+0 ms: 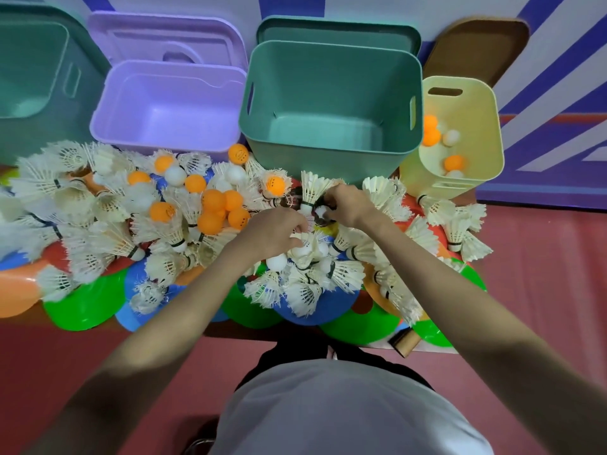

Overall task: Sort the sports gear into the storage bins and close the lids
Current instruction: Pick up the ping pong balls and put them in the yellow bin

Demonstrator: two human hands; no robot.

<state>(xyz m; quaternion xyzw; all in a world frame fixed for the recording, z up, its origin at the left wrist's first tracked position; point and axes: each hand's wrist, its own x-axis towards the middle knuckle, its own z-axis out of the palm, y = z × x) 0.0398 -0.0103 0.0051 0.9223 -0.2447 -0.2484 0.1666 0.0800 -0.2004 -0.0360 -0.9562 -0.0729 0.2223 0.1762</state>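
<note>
Pinching white ball (pixel 321 211), right grip (pixel 346 205)

Far-left teal bin (pixel 33 70) is cut by the frame edge — I only get part of it. Table itself is buried under shuttlecocks (pixel 305 290), balls and coloured discs (pixel 85 303). My left hand (pixel 272 231) has its fingertips sunk in the pile — can't tell what they hold. Dark item under my right hand (pixel 345 203) is unreadable. Yellow bin (pixel 473 93) contents partly hidden by its wall.
</note>
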